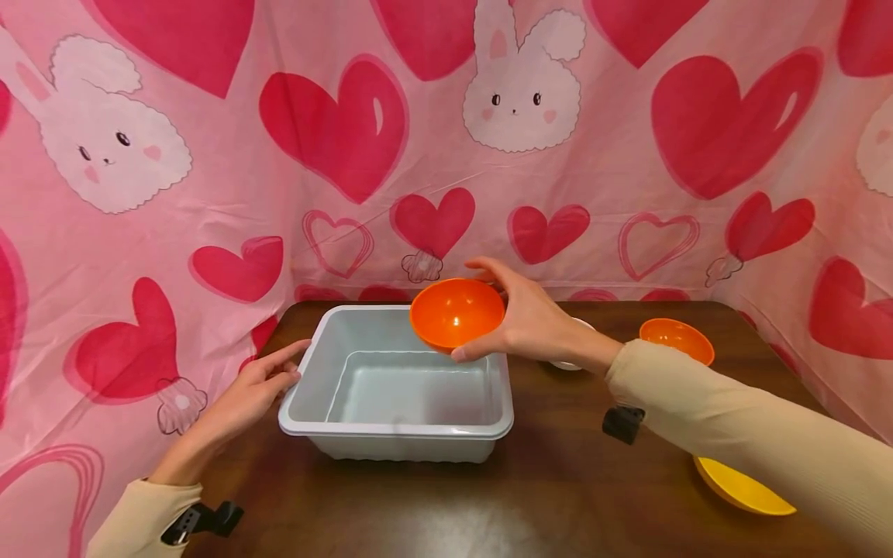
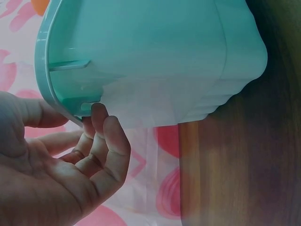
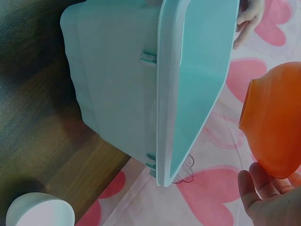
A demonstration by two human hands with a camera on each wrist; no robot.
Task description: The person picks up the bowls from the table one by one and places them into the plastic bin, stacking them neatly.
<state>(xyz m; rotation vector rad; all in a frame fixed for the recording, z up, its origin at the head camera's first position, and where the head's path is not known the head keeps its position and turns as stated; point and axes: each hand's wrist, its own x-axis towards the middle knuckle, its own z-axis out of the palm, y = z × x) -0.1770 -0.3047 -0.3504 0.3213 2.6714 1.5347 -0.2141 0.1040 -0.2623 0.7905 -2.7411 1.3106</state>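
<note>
A light grey plastic basin (image 1: 398,431) stands on the brown table, its inside facing up. Over its far right corner, my right hand (image 1: 533,318) holds an orange bowl (image 1: 455,314) by its side, thumb at the near edge and fingers at the far one. The right wrist view shows the underside of the bowl (image 3: 277,117), with the fingertips (image 3: 261,181) against its wall. At the basin's left side, my left hand (image 1: 251,394) grips the rim. In the left wrist view, the thumb and curled fingers (image 2: 115,141) meet the rim from opposite sides.
A second orange bowl (image 1: 677,339) sits at the table's right rear. Behind my right wrist is a small white bowl (image 3: 42,212), mostly covered in the head view. A yellow bowl (image 1: 745,490) lies partly under the right sleeve. Pink heart-print cloth (image 1: 432,155) hangs around the table (image 1: 558,480).
</note>
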